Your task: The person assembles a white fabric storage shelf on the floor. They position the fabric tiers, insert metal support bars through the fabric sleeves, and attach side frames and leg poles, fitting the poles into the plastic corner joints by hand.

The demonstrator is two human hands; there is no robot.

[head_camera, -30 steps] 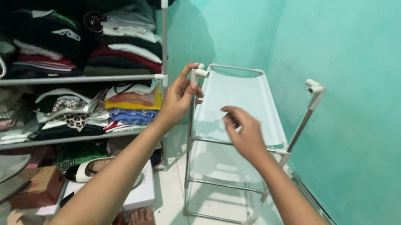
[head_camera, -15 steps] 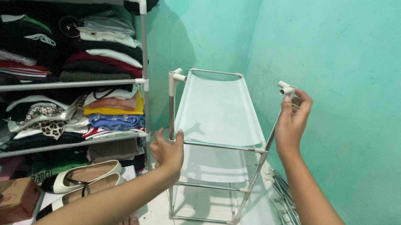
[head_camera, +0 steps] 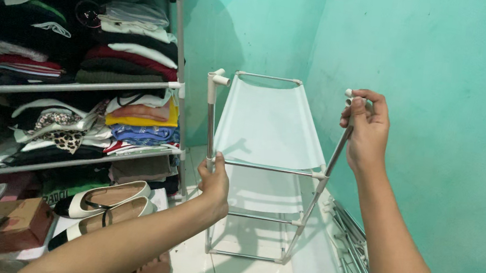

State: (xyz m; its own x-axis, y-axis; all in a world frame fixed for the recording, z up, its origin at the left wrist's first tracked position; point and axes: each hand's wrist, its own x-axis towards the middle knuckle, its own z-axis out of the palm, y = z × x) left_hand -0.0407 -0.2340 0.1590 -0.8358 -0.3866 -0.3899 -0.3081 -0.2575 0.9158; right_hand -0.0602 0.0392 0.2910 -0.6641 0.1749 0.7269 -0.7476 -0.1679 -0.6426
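- Gripping the near left upright of the shelf rack (head_camera: 265, 157), my left hand (head_camera: 215, 188) has its fingers wrapped around the metal tube at the level of the upper tier's front bar.
- My right hand (head_camera: 366, 128) closes around the top of the near right upright, fingers curled over the tube, with the white plastic connector (head_camera: 348, 95) showing just above the thumb.
- The rack stands on the floor between my two hands, in the corner of the room, with the turquoise wall (head_camera: 429, 84) behind it and along its right side.
- Its pale fabric tier (head_camera: 268, 124) stretches away from my hands towards the back bar; a second tier lies lower down, below my left hand.
- Above my left hand, the left upright ends in a white elbow connector (head_camera: 217, 79) pointing right.
- Below my right forearm, loose metal tubes (head_camera: 353, 232) lie on the floor beside the wall.
- To the left of my left hand stands a taller shelving unit (head_camera: 173, 81) stacked with folded clothes (head_camera: 131, 52).
- Beneath my left forearm, a pair of cream flat shoes (head_camera: 110, 201) with dark toes sits low down, and a brown cardboard box (head_camera: 11, 223) lies further left.
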